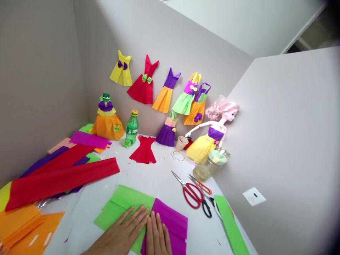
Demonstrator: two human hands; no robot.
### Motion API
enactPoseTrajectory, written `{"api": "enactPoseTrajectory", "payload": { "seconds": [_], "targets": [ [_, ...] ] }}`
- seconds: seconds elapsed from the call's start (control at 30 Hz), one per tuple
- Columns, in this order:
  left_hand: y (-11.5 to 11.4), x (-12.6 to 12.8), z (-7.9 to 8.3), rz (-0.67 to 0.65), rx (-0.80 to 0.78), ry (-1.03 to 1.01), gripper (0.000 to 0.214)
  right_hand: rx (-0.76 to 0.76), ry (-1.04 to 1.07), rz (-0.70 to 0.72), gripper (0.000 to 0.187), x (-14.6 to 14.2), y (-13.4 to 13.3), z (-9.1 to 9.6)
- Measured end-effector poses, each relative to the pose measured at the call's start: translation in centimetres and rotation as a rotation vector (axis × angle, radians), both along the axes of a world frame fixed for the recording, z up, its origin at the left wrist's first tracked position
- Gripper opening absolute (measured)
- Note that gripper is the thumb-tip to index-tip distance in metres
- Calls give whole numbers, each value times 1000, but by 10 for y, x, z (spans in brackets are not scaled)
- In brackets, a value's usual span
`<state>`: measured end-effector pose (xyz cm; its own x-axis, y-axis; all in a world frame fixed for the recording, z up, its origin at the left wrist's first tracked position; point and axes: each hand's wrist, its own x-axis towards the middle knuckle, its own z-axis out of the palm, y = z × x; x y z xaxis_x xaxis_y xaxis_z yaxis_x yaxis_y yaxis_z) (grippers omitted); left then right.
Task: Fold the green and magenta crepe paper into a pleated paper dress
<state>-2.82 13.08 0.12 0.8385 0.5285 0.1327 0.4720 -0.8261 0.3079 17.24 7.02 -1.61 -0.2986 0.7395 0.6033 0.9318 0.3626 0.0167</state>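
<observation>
A sheet of light green crepe paper (pixel 119 198) lies flat on the table, its right edge against a piece of magenta crepe paper (pixel 175 219). My left hand (pixel 126 226) rests flat on the green paper, fingers stretched toward the seam. Beside it, my right hand (pixel 158 233) lies flat on the magenta paper near the same seam, fingers straight and close together. Both hands press on the paper and hold nothing. Whether the two pieces overlap or are joined under the fingers is hidden.
Red-handled scissors (pixel 192 194), orange-handled snips (pixel 203 186) and a green strip (pixel 230 223) lie right. Red crepe paper (pixel 63 180) and orange sheets (pixel 21 223) are left. Behind stand a green bottle (pixel 132 127), a doll (pixel 209 138) and a jar (pixel 209 166); paper dresses (pixel 143 85) hang above.
</observation>
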Motion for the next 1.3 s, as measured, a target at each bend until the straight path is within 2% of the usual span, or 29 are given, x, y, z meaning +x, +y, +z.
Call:
{"api": "enactPoseTrajectory", "payload": {
  "seconds": [0.13, 0.23, 0.37, 0.53, 0.67, 0.77, 0.9, 1.0, 1.07, 1.17, 1.3],
  "targets": [
    [-2, 1, -3, 42, -64, 0, 128, 83, 46, -27, 57, -5, 2, -19],
    [-2, 0, -3, 34, -57, -45, 125, 164, 95, -57, 59, -9, 2, -25],
    [-2, -3, 7, 22, -85, -68, 118, 116, 73, -62, 60, 1, -5, -23],
    [-5, -6, 26, 67, -167, -37, 118, 50, -15, -36, 87, 24, -15, -23],
    [-8, -8, 37, 61, -173, -23, 117, -10, -101, -39, 91, 45, -19, -23],
    [-8, -9, 39, 64, -154, -33, 113, 8, -137, -30, 92, 67, -27, -15],
    [-4, -11, 29, 37, -127, -47, 101, 5, -184, -37, 91, 101, -42, 0],
    [-2, -13, 20, 42, -118, -24, 98, -34, -175, -111, 80, 119, -53, 11],
    [-2, -15, 22, 46, -126, -11, 92, -48, -158, -125, 70, 126, -56, 20],
    [1, -14, 38, 87, -151, -18, 73, -31, -152, 29, 54, 123, -54, 38],
    [22, 0, 73, 102, -200, -62, 38, -34, -83, 241, 38, 81, -41, 63]
  ]
}}
